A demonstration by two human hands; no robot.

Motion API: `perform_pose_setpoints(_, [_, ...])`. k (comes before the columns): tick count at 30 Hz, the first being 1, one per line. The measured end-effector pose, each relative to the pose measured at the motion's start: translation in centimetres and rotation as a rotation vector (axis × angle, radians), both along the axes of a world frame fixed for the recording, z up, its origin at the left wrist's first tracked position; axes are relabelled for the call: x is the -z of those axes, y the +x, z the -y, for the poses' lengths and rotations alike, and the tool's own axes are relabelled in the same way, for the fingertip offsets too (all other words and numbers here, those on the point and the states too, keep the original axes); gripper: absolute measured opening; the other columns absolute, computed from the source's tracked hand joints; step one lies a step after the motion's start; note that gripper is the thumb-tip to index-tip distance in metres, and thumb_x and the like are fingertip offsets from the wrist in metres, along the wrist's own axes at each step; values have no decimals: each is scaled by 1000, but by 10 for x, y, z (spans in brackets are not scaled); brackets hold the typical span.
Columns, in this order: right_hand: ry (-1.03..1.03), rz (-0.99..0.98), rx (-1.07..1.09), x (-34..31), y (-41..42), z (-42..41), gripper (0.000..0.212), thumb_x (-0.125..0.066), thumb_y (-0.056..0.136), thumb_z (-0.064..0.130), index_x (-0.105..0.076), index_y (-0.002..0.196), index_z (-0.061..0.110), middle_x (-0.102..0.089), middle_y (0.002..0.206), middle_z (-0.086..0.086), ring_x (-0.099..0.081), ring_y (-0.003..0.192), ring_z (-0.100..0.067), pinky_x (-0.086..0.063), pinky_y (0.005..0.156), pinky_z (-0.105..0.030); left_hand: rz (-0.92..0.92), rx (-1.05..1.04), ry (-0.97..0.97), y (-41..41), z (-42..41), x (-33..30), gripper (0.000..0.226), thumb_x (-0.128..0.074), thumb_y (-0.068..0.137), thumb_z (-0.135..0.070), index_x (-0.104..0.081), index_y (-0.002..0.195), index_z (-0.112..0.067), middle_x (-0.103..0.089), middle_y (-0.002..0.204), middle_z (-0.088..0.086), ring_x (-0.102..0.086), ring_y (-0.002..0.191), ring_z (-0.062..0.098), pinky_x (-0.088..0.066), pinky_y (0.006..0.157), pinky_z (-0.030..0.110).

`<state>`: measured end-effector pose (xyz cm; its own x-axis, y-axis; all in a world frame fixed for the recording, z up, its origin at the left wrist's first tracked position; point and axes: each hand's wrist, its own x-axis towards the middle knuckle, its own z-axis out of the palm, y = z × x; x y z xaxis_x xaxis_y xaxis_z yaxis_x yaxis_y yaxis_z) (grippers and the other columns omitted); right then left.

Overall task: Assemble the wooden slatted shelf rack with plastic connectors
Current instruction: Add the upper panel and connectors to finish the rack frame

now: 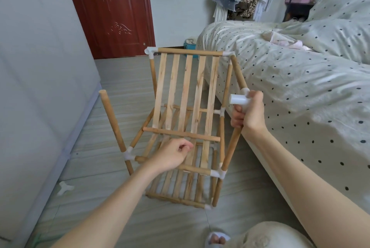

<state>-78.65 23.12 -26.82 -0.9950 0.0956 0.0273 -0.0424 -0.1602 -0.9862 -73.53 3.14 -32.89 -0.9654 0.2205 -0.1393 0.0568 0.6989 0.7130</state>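
The wooden slatted shelf rack (186, 95) stands tilted on the floor in the middle of the view, its round dowels joined by white plastic connectors. My right hand (249, 111) grips a white T-shaped connector (239, 99) at the joint of the right-side dowels. My left hand (172, 153) curls round a horizontal dowel (192, 168) near the front of the rack. One dowel (112, 119) on the left sticks up with a bare top end. A slat panel's lower bar (180, 133) hangs free between the sides.
A loose white connector (65, 187) lies on the floor at the left, near a grey wardrobe (36, 67). A bed with a dotted cover (300, 79) runs along the right. A red door (112, 7) stands behind. A slippered foot (217, 238) shows at the bottom.
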Motion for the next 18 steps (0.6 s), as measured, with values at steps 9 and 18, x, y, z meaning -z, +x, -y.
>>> perform_pose_setpoints(9, [-72,11,-131,0,-29,-38,49,-18,89,38,-29,45,20,-20,39,6,-13,36,-10,-17,40,-15,-82,-17,-307,-59,-29,39,37,-40,98,-17,-48,134,-19,-46,140,0,-46,126,18,-38,106,37])
perform_pose_setpoints(18, [-47,-114,-51,9,-31,-26,56,-37,82,60,-25,49,17,-21,39,7,-15,35,-11,-18,41,-15,-262,32,-627,-127,-56,85,49,-44,91,-3,-39,137,-17,-39,140,5,-28,132,23,-28,106,36])
